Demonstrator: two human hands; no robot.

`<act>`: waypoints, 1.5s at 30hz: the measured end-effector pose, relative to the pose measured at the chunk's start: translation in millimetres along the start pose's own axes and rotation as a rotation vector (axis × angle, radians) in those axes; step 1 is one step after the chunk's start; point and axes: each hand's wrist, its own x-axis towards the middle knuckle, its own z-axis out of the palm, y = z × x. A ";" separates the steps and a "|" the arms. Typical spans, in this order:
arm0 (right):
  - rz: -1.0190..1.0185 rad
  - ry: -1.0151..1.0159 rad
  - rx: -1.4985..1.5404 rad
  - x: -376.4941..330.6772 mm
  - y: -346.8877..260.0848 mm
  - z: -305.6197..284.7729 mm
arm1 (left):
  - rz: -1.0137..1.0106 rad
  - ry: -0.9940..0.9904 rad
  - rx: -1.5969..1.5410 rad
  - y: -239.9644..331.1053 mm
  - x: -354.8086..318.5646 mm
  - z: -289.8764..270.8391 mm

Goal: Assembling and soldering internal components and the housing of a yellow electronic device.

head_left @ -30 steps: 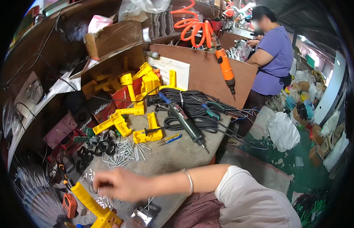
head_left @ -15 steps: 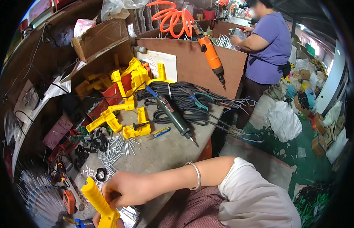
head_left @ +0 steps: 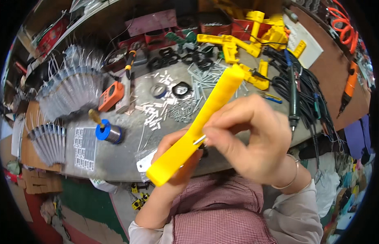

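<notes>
A long yellow plastic tool housing is tilted in front of me, its far end up to the right. My left hand is closed around its lower part from behind; some of its fingers are hidden. Between the thumb and forefinger of my right hand is a silver metal pin. The pin's tip touches the housing's side, near its middle. Beyond the housing lie loose long silver screws and a heap of small screws.
White sleeves, a black ring and a blue solder spool are on the bench. An orange box-shaped tool stands by bundled wired parts. Yellow housings, black cables and a hanging orange screwdriver are at the right.
My view has swung left and down over the bench. The yellow housing now shows in full, raised before me. My right hand is at its side, and the pin shows in its fingers.
</notes>
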 end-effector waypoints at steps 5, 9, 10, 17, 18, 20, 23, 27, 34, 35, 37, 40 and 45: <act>0.014 -0.157 -0.130 -2.2 16.2 0.7 | 0.017 -0.040 0.153 0.4 -4.7 -10.7; -0.377 -0.154 -0.640 5.5 16.1 -9.3 | -0.328 0.000 -0.275 9.7 8.2 -34.1; -0.495 -0.110 -0.749 10.8 17.3 -15.3 | -0.351 -0.097 -0.347 7.5 22.4 -39.0; -0.188 -0.623 -0.880 -1.7 33.2 -40.2 | -0.286 -0.451 0.010 -30.0 43.1 -45.0; -0.100 -0.674 -0.950 -11.6 41.2 -46.4 | -0.144 -0.548 0.268 -34.5 36.5 -40.9; -0.013 -0.738 -0.993 -29.2 52.5 -43.1 | -0.032 -0.581 0.576 -34.7 18.3 -16.9; 0.111 -0.781 -0.853 -41.4 64.6 -37.0 | -0.037 -0.524 0.641 -42.6 1.8 -10.3; 0.135 -0.793 -0.753 -44.8 72.3 -26.0 | -0.043 -0.488 0.640 -44.0 -2.2 -12.3; 0.098 -0.748 -0.739 -68.5 92.9 -12.9 | -0.064 -0.468 0.631 -42.8 2.6 -6.5; 0.070 -0.662 -0.743 -74.2 94.2 -5.6 | 0.103 -0.536 0.641 -41.9 9.1 -9.7; -0.022 -0.584 -0.755 -76.2 92.4 3.7 | 0.191 -0.749 0.740 -42.6 15.8 -17.5; 0.004 -0.691 -0.817 -76.1 94.5 12.2 | 0.228 -1.034 0.921 -13.8 41.2 7.6; 0.404 0.080 -1.104 -69.0 122.8 -96.6 | 0.304 -0.875 0.821 -34.9 30.4 3.8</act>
